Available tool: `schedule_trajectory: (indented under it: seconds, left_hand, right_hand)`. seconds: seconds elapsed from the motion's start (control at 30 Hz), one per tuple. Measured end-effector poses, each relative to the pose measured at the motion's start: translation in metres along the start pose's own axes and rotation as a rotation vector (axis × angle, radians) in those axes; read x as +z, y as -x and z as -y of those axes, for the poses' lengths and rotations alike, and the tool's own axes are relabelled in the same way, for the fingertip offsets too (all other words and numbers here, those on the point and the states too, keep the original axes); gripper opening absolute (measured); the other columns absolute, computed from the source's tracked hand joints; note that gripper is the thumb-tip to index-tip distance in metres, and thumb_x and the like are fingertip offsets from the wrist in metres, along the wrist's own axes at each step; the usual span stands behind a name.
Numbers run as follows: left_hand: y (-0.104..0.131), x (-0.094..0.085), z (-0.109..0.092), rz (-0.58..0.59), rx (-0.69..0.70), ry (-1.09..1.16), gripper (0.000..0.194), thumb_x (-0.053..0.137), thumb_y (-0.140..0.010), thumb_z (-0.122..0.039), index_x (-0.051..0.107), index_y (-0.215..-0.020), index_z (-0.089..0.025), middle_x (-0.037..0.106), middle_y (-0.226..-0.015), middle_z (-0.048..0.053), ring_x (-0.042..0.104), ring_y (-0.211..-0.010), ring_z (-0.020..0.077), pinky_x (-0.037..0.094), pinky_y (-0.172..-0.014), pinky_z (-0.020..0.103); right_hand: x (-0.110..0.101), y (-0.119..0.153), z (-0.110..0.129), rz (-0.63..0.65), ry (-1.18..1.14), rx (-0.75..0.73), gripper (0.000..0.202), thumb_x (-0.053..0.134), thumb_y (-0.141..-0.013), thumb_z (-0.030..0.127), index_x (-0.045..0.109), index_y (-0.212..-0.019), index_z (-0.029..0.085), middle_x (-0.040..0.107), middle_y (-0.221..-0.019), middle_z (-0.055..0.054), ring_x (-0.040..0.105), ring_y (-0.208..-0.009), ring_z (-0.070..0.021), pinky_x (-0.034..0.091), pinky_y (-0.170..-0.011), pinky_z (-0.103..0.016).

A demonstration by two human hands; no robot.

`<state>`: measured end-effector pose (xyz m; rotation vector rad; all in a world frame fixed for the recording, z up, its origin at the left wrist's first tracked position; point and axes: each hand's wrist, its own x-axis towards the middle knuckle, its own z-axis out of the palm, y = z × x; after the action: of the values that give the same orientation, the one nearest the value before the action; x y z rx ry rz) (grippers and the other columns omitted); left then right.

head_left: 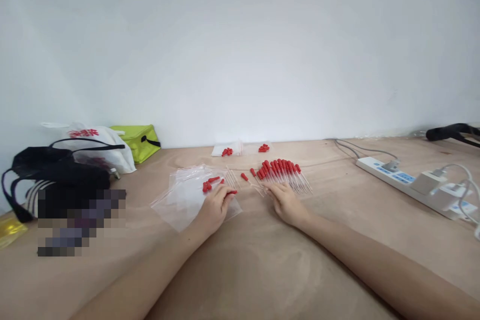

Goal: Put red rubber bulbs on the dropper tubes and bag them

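Row: the droppers (284, 165) lie side by side on the table (262, 265), red ends away from the person, thin clear stems toward the person; this row is the landmark for every place below.
Left hand: the left hand (214, 206) is left of the row, above the near edge of the bags, its thumb and fingers closed on a red bulb (233, 192).
Right hand: the right hand (287, 203) is at the near left side of the row, fingers bent and close together by the stem ends; whether they pinch a stem, one cannot tell.
Loose droppers: one dropper (244, 177) lies just left of the row, slanted, its red end away from the person.
Stems: several bare stems (231, 178) lie left of the row, beside the bags.
Bags: clear bags (180, 200) overlap left of the row, with bulbs (205, 187) on or in them; which, one cannot tell. Two small bags behind the row, one of them farther left, show more bulbs (227, 151) (264, 148).
Feel: the bulbs look light, soft and rubbery, easy to squash; the stems look stiff, slick and perhaps brittle.
Hold: a bulb is best pinched around its middle, a stem lightly near its open end, without bending it.
Strip: the strip (386, 174) lies well right of the row.
Far left: a black bag (71, 185) and a lime bag (137, 141) are well left of the row.
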<state>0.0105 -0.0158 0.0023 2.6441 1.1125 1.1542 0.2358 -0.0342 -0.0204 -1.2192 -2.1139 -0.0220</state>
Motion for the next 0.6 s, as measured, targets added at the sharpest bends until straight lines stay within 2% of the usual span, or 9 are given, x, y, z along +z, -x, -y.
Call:
schedule_trajectory:
  seconds: [0.1, 0.17, 0.37, 0.6]
  left_hand:
    - [0.003, 0.007, -0.018, 0.150, -0.045, 0.105, 0.010, 0.041, -0.083, -0.019, 0.051, -0.082, -0.018, 0.058, -0.072, 0.000, 0.055, -0.066, 0.0137, 0.044, -0.062, 0.025]
    - [0.004, 0.009, -0.024, 0.196, -0.075, 0.141, 0.009, 0.042, -0.083, -0.019, 0.050, -0.081, -0.018, 0.057, -0.070, -0.001, 0.054, -0.063, 0.0127, 0.042, -0.058, 0.023]
    - [0.004, 0.007, -0.026, 0.203, -0.081, 0.183, 0.009, 0.043, -0.082, -0.021, 0.051, -0.079, -0.017, 0.056, -0.068, -0.001, 0.053, -0.062, 0.0126, 0.041, -0.058, 0.023]
    - [0.006, 0.011, -0.025, 0.223, -0.128, 0.298, 0.017, 0.041, -0.083, -0.023, 0.057, -0.086, -0.016, 0.058, -0.064, -0.001, 0.054, -0.057, 0.0111, 0.043, -0.054, 0.021]
  right_hand:
    - [-0.011, 0.023, 0.000, 0.054, -0.010, -0.068, 0.033, 0.031, -0.080, 0.006, 0.052, -0.104, 0.017, 0.058, -0.082, -0.006, 0.049, -0.073, -0.0158, 0.031, -0.068, -0.028]
    - [-0.014, 0.026, 0.005, 0.068, -0.021, -0.081, 0.030, 0.033, -0.081, 0.007, 0.053, -0.101, 0.017, 0.057, -0.080, -0.005, 0.048, -0.071, -0.0154, 0.030, -0.068, -0.028]
    - [-0.012, 0.018, 0.017, 0.100, -0.030, -0.074, 0.025, 0.034, -0.084, 0.014, 0.055, -0.098, 0.017, 0.059, -0.080, -0.005, 0.047, -0.069, -0.0139, 0.027, -0.067, -0.027]
    - [-0.013, 0.017, 0.015, 0.104, -0.013, -0.095, 0.027, 0.038, -0.084, 0.015, 0.057, -0.102, 0.020, 0.061, -0.078, -0.003, 0.049, -0.065, -0.0117, 0.023, -0.066, -0.027]
